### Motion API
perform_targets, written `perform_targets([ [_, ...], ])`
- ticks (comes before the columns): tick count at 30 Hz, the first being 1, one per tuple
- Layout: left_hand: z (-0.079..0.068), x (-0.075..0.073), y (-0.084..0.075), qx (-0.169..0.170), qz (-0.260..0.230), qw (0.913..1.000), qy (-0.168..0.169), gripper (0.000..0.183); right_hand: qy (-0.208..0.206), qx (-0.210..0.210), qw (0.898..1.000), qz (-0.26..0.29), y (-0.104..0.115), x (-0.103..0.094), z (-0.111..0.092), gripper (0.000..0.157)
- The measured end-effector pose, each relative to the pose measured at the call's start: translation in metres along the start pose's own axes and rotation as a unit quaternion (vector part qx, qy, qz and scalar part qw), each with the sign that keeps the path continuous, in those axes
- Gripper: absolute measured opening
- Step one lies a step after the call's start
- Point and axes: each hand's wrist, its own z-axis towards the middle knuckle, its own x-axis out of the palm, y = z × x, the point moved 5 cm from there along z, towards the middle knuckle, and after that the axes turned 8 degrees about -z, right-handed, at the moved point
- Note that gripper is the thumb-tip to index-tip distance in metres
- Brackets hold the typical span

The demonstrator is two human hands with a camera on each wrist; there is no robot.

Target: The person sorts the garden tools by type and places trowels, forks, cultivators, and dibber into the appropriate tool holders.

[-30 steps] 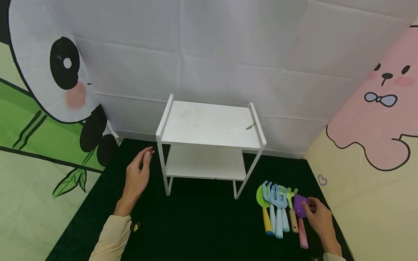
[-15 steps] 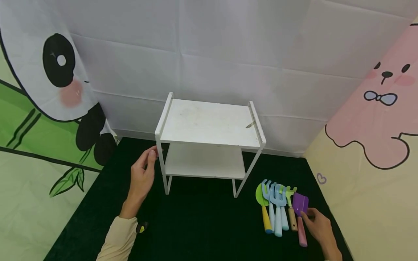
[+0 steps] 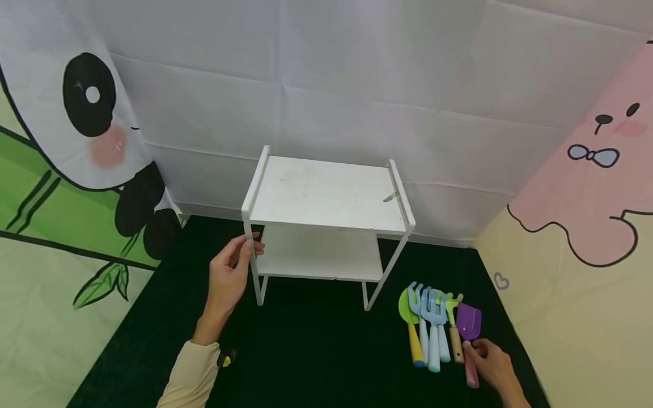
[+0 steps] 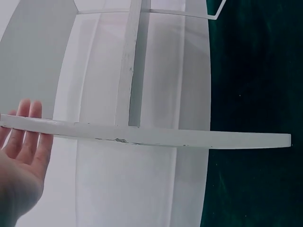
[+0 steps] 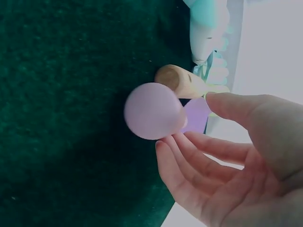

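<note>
Beside the front left leg of a white two-tier shelf rack (image 3: 326, 192) is my left hand (image 3: 228, 277). Its fingers pass behind the leg (image 4: 28, 124), their tips showing beyond it, with the thumb on the near side. At the right, my right hand (image 3: 494, 362) is at the pink handle (image 3: 470, 371) of a toy shovel with a purple blade (image 3: 469, 321). In the right wrist view, thumb and fingers (image 5: 189, 163) stand apart on either side of the handle, whose rounded end (image 5: 154, 111) faces the camera.
Left of the shovel lie a green rake (image 3: 456, 334) with a wooden handle, several light-blue forks (image 3: 433, 334) and a green round-headed tool (image 3: 410, 317) with a yellow handle. Dark green cloth (image 3: 316, 351) covers the table. A white backdrop (image 3: 357, 85) hangs behind the rack.
My left hand has moved right to the rack's leg, its fingers now passing behind it. My right hand has slid from the purple blade down to the pink handle.
</note>
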Motion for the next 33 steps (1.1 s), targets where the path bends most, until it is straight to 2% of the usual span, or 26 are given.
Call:
perform_targets([
  [5, 0.001, -0.001, 0.002, 0.002, -0.003, 0.9999, -0.011, 0.023, 0.016, 0.003, 1.0, 0.02, -0.003, 0.008, 0.0, 0.053],
  [10, 0.001, -0.001, 0.004, 0.0, -0.005, 0.9997, -0.022, 0.021, 0.014, 0.008, 0.999, 0.047, -0.007, 0.012, 0.001, 0.045],
  [16, 0.002, 0.0, 0.003, -0.005, -0.013, 0.9993, -0.036, 0.017, 0.021, 0.045, 0.99, 0.13, -0.013, 0.015, 0.004, 0.055],
  [21, 0.0, 0.004, -0.016, -0.01, -0.009, 0.9991, -0.04, 0.019, 0.06, 0.069, 0.974, 0.206, -0.015, 0.016, 0.005, 0.075],
  [23, 0.0, 0.006, -0.022, -0.013, -0.009, 0.9991, -0.04, 0.02, 0.085, 0.083, 0.964, 0.237, -0.016, 0.018, 0.004, 0.083],
  [26, 0.0, 0.006, -0.023, -0.017, -0.011, 0.9989, -0.042, 0.02, 0.115, 0.109, 0.947, 0.28, -0.018, 0.02, 0.002, 0.092],
  [29, 0.0, 0.006, -0.023, -0.015, -0.012, 0.9988, -0.045, 0.02, 0.127, 0.131, 0.933, 0.309, -0.02, 0.022, 0.0, 0.093],
  [33, 0.0, 0.007, -0.022, -0.01, -0.017, 0.9988, -0.046, 0.019, 0.131, 0.135, 0.927, 0.325, -0.021, 0.022, -0.004, 0.087],
])
